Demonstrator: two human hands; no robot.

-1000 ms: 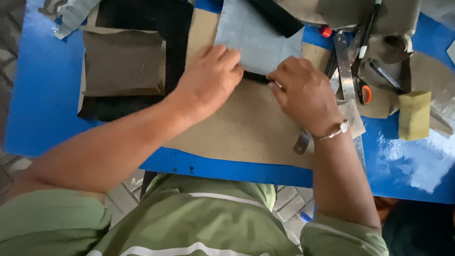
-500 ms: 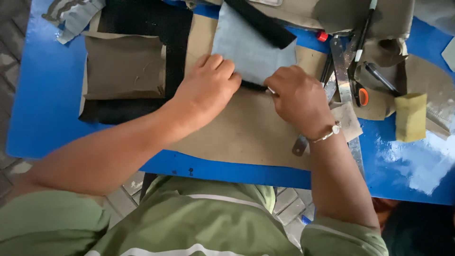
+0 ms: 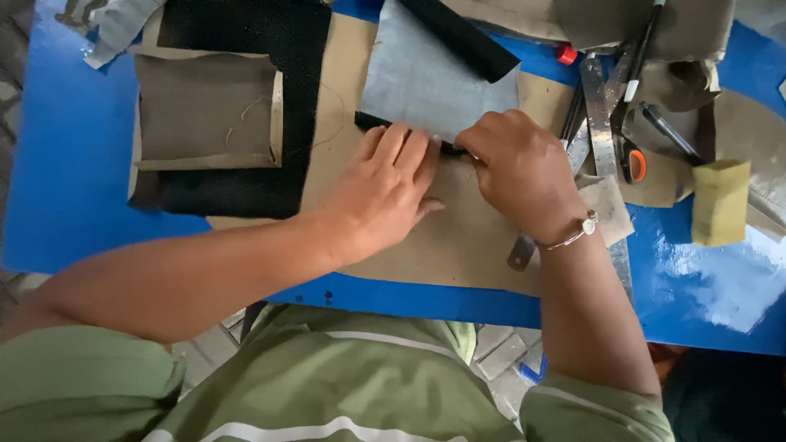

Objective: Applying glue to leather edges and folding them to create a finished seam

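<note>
Grey fabric piece lies just beyond both hands. Left hand presses flat, fingers extended, on its near edge; right hand pinches that edge.

On the desk a cardboard sheet lies at the centre. A fabric piece rests on the sheet toward twelve o'clock, with a strip lying across its far corner. Both hands, left and right, press along its near edge. At nine o'clock a folded pouch lies on a mesh sheet. At three o'clock lie scissors, a ruler and, farther out, a sponge block.
</note>
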